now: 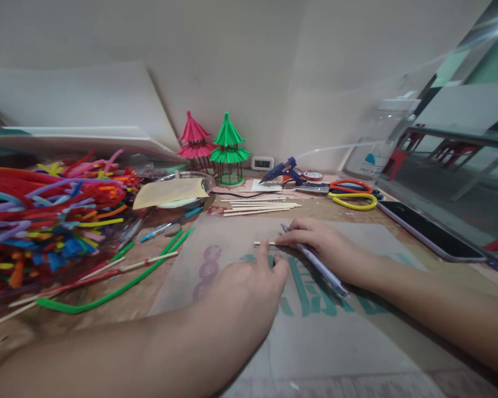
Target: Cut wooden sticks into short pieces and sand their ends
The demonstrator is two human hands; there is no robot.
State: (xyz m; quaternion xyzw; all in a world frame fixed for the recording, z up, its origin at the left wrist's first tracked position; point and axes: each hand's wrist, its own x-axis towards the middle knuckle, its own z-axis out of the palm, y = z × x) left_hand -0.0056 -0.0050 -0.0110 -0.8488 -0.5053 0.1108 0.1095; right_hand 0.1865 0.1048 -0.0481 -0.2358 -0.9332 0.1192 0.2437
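A short piece of thin wooden stick [257, 243] lies across a translucent plastic sheet with teal and purple print [336, 354]. My left hand [244, 287] pins the stick to the sheet with its outstretched index finger, the other fingers curled in. At the stick's right end, the fingertips of my right hand [319, 243] touch down. A light purple pen [321, 271] is held in that hand, slanting back under the palm. Just beyond my hands lie several longer wooden sticks [261, 207].
Colourful pipe cleaners [45, 221] heap up on the left. Behind stand a pink pagoda model [194, 143] and a green one [229, 149]. A blue glue gun [284, 171], scissors [352, 193] and a phone [431, 229] lie at the back and right.
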